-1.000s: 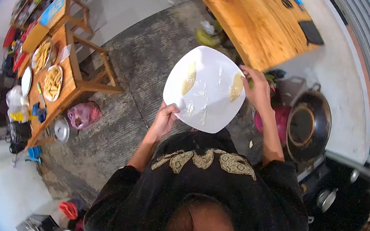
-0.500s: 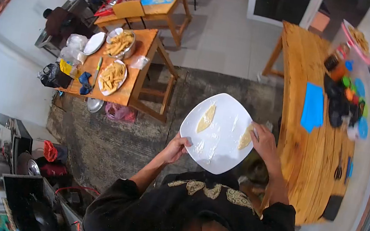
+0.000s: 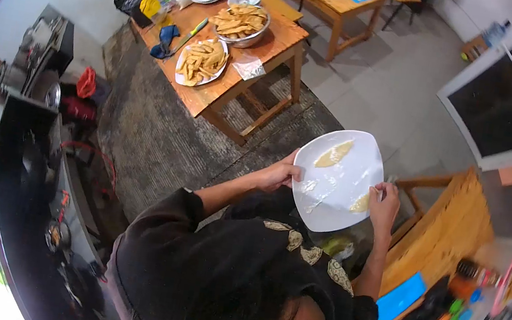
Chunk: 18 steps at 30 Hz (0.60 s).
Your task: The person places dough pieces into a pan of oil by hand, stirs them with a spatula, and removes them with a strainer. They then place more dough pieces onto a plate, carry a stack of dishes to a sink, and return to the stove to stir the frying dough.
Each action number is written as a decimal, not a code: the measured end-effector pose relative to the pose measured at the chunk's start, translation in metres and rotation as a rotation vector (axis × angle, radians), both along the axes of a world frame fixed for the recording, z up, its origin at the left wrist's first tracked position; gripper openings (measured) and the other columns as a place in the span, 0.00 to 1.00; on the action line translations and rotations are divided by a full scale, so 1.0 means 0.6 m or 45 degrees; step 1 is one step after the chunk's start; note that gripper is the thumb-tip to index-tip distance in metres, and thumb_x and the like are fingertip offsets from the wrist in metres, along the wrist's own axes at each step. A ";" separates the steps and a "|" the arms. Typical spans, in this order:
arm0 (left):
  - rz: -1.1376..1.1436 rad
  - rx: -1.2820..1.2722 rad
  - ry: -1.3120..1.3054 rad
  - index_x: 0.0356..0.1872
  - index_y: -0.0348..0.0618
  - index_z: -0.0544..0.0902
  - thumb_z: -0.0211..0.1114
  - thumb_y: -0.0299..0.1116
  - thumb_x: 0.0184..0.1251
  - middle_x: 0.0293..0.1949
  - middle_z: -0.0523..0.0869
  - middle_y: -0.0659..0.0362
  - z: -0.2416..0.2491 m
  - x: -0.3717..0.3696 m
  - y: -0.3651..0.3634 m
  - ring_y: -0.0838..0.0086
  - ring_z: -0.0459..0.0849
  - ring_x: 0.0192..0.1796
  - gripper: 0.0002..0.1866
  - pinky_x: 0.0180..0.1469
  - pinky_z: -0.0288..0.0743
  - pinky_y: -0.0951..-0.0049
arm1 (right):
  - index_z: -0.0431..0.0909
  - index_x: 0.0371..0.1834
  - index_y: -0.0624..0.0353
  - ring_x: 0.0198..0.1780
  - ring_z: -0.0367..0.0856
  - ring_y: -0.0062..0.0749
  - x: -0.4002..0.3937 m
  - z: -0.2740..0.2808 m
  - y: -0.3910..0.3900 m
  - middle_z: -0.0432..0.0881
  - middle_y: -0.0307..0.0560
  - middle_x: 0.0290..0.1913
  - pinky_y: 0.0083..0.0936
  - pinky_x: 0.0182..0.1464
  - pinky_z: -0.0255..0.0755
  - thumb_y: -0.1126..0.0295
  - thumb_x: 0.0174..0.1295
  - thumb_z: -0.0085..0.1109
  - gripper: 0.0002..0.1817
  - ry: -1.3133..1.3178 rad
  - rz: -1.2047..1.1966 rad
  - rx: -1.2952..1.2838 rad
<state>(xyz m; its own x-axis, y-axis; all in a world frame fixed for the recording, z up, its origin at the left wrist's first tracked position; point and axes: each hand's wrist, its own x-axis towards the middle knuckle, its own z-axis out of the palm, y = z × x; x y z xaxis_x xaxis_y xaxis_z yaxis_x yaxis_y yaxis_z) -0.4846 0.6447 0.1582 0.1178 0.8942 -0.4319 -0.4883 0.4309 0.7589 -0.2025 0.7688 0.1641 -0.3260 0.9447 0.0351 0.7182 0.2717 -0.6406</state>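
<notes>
The white plate [image 3: 340, 184] was between the left hand [image 3: 278, 174] and the right hand [image 3: 385, 207]. The left fingers were closed on its left edge. The right fingers were nearly together at its right edge, by the near yellow piece [image 3: 360, 204]; I couldn't tell what they held. The far yellow piece [image 3: 334, 155] lay past its middle.

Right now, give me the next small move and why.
Probably steady the plate with the left hand: it holds one edge, while the right hand's fingertips are at the opposite edge beside a pale piece, and another pale piece lies on the glossy surface.
</notes>
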 end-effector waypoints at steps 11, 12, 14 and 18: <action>-0.026 -0.160 -0.198 0.71 0.52 0.47 0.53 0.20 0.42 0.57 0.68 0.53 0.042 -0.087 0.329 0.67 0.75 0.52 0.48 0.51 0.76 0.66 | 0.75 0.38 0.63 0.40 0.76 0.46 -0.071 0.083 0.294 0.76 0.52 0.38 0.33 0.45 0.70 0.74 0.56 0.59 0.09 -0.022 0.121 0.171; 0.016 -0.153 -0.199 0.71 0.53 0.48 0.54 0.20 0.42 0.57 0.68 0.54 0.035 -0.101 0.369 0.68 0.74 0.54 0.48 0.52 0.74 0.68 | 0.75 0.40 0.63 0.40 0.77 0.46 -0.087 0.081 0.352 0.76 0.52 0.38 0.33 0.45 0.71 0.74 0.56 0.58 0.09 -0.012 0.146 0.094; 0.075 -0.127 -0.148 0.71 0.55 0.49 0.54 0.22 0.41 0.57 0.68 0.56 0.013 -0.123 0.445 0.69 0.70 0.55 0.48 0.51 0.71 0.70 | 0.75 0.38 0.63 0.41 0.77 0.46 -0.099 0.058 0.457 0.76 0.52 0.38 0.32 0.45 0.70 0.74 0.56 0.58 0.08 -0.072 0.233 0.058; 0.137 -0.146 -0.097 0.71 0.55 0.50 0.55 0.24 0.41 0.54 0.68 0.58 -0.012 -0.144 0.566 0.71 0.70 0.50 0.48 0.44 0.69 0.71 | 0.74 0.36 0.61 0.41 0.76 0.43 -0.144 0.049 0.615 0.77 0.50 0.39 0.32 0.44 0.70 0.74 0.54 0.60 0.07 -0.148 0.440 0.314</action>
<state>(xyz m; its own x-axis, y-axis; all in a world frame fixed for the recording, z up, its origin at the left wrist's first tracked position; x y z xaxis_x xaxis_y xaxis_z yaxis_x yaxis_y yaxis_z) -0.5708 0.9841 0.1508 0.0600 0.8490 -0.5250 -0.5905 0.4543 0.6671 -0.2887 1.1379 0.1935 -0.6367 0.7473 0.1904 0.6217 0.6435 -0.4466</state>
